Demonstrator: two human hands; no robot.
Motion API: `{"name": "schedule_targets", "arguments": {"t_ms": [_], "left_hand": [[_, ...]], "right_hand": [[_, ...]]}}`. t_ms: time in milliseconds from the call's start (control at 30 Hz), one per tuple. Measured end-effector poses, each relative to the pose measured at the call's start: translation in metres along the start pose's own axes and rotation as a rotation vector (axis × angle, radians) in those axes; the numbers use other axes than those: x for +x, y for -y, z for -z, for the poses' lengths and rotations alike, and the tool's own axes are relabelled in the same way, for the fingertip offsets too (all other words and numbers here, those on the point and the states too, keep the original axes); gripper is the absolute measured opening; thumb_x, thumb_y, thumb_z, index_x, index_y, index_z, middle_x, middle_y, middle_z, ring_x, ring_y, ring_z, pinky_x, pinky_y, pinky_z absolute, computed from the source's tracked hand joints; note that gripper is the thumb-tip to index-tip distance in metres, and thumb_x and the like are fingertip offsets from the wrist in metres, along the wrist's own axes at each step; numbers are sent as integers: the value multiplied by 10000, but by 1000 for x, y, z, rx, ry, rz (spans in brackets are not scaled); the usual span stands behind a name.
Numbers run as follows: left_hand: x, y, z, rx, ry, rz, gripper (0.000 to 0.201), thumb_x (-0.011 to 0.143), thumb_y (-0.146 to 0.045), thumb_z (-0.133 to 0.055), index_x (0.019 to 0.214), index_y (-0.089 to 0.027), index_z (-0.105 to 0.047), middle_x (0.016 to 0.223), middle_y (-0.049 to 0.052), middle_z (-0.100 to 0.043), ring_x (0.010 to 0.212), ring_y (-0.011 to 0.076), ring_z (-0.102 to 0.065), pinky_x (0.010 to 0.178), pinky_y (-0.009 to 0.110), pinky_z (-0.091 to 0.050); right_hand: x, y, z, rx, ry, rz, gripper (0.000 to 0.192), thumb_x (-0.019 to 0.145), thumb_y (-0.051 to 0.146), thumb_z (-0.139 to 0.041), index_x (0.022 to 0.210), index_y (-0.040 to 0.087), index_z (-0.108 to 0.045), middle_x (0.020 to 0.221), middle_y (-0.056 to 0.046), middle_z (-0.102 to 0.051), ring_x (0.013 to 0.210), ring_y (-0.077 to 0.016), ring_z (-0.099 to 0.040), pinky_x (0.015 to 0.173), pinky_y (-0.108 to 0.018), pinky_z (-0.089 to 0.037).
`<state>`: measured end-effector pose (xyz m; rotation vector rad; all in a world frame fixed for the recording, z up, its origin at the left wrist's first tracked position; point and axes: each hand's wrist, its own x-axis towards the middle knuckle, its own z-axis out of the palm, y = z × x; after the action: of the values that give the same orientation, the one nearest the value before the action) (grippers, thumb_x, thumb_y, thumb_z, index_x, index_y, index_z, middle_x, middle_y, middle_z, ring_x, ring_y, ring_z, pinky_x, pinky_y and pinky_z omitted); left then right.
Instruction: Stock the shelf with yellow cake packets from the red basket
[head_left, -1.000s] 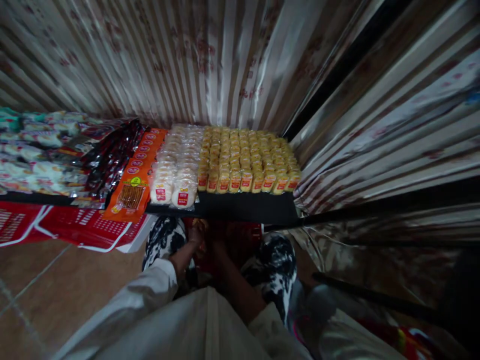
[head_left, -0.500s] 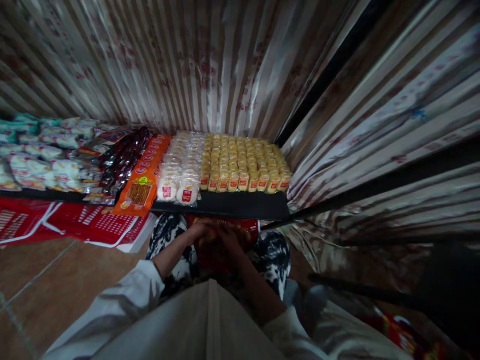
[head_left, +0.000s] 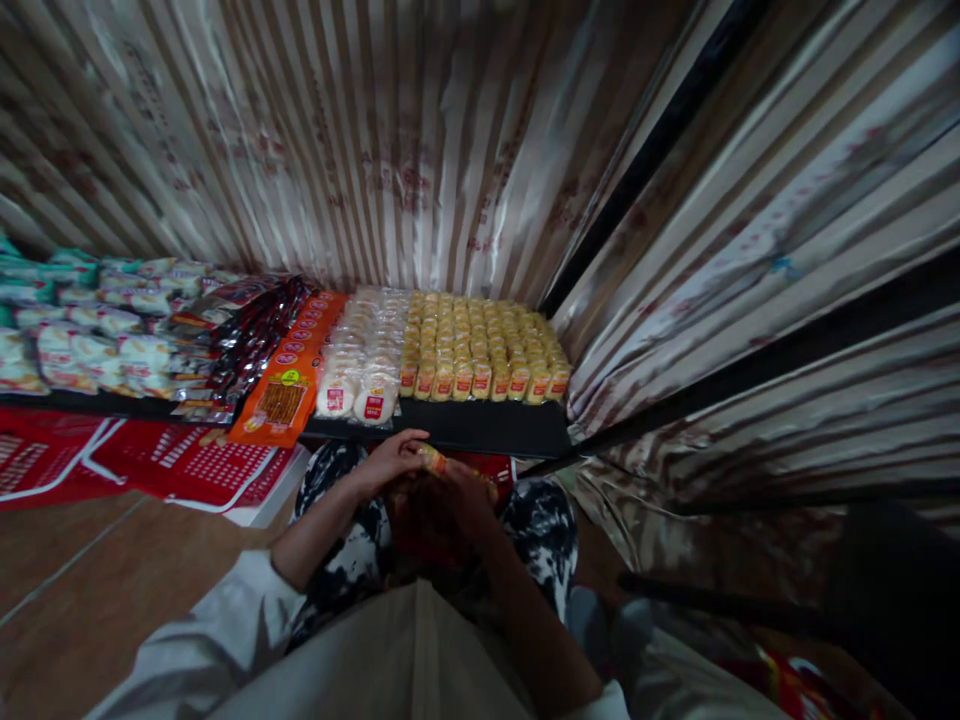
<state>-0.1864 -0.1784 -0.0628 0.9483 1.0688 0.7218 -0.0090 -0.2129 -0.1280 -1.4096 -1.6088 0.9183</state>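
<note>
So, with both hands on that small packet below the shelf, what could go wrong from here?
1. The small packet is pinched between the left hand and right hand in dim light; it might slip into the red box.
2. The yellow packets stand tightly packed to the shelf edge; a nudge could topple the front row.

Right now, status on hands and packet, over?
Left hand and right hand both gripping small yellow packet. Below black shelf edge. Nothing between.
</note>
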Motion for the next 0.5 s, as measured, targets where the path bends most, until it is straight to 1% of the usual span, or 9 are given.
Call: {"name": "schedule_targets", "arguments": {"t_ms": [67, 133, 233, 300, 333, 400, 500], "left_hand": [[5, -1, -5, 42, -72, -70, 468, 626, -176, -687, 1073, -147, -551, 888, 9, -592, 707, 89, -555, 660, 212, -454], [12, 0, -10, 119, -160, -135, 416, 629, -136, -659, 1032, -138, -553, 819, -9, -582, 683, 88, -546, 660, 209, -449], [24, 3, -17, 282, -266, -195, 373, 676, -117, -590, 1048, -133, -565, 695, -43, -537, 608, 86, -507, 597, 195, -420], [30, 1, -21, 386, -305, -214, 390, 694, -99, -551, 1081, -137, -577, 699, -40, -543, 598, 87, -500, 595, 195, -420], [33, 0, -23, 434, -315, -226, 401, 698, -88, -538, 1092, -142, -583, 731, -31, -560, 614, 89, -509, 614, 199, -431], [38, -5, -28, 520, -320, -277, 416, 702, -70, -523, 1102, -155, -593, 832, -4, -589, 680, 99, -537, 673, 210, -457], [46, -15, -40, 619, -303, -385, 409, 710, -66, -529, 1098, -169, -604, 948, 27, -576, 784, 115, -559, 755, 232, -479]], "right_hand": [[2, 4, -3, 51, -16, -4, 193, 771, 373, -625, 871, 217, -676, 970, -57, -671, 900, -211, -626, 820, -356, -523], [4, 10, -6, 152, -56, -50, 225, 778, 389, -617, 908, 209, -657, 995, -66, -661, 908, -210, -627, 804, -344, -530], [7, 16, -9, 306, -102, -137, 260, 825, 427, -547, 956, 216, -621, 949, -59, -673, 842, -198, -649, 728, -321, -547], [10, 18, -8, 352, -107, -186, 300, 866, 449, -465, 990, 209, -595, 894, -58, -684, 781, -194, -659, 673, -315, -549], [12, 17, -7, 346, -119, -207, 318, 869, 460, -449, 992, 201, -589, 869, -58, -685, 758, -193, -658, 654, -311, -546], [16, 15, -1, 289, -178, -239, 342, 836, 480, -488, 983, 189, -593, 849, -58, -679, 741, -193, -649, 644, -304, -536], [22, 12, 11, 121, -321, -229, 409, 783, 485, -548, 1044, 173, -589, 895, -63, -647, 710, -173, -620, 652, -303, -526]]}}
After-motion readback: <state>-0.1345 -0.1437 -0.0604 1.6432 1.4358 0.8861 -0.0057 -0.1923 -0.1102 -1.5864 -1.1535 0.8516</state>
